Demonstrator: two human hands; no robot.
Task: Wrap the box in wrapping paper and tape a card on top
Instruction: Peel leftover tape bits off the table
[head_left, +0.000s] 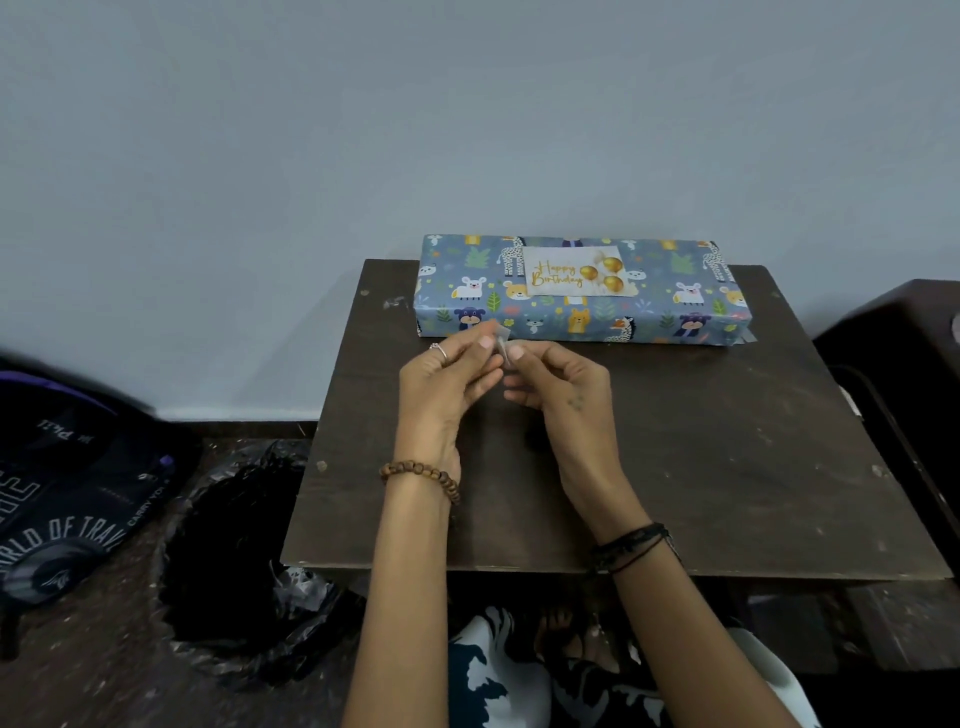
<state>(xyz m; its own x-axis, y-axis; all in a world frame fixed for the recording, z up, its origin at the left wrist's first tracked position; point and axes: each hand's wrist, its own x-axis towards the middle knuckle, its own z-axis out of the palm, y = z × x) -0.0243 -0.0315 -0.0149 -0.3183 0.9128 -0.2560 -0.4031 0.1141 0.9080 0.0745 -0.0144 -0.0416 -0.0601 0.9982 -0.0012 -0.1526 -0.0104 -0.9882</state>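
A long box (670, 304) wrapped in blue animal-print paper lies at the far edge of the small dark wooden table (727, 467), against the wall. A white "Happy Birthday" card (558, 271) with gold balloons lies flat on its top, left of centre. In front of the box, my left hand (447, 384) and my right hand (561, 384) meet above the table. Between their fingertips they pinch a small piece of clear tape (502, 344). The tape roll is not visible.
A black plastic bag (244, 545) lies crumpled on the floor left of the table. Further left is a dark backpack (67, 499) with white lettering. Dark furniture (914, 364) stands close to the table's right side. My patterned lap (498, 675) shows below the table's near edge.
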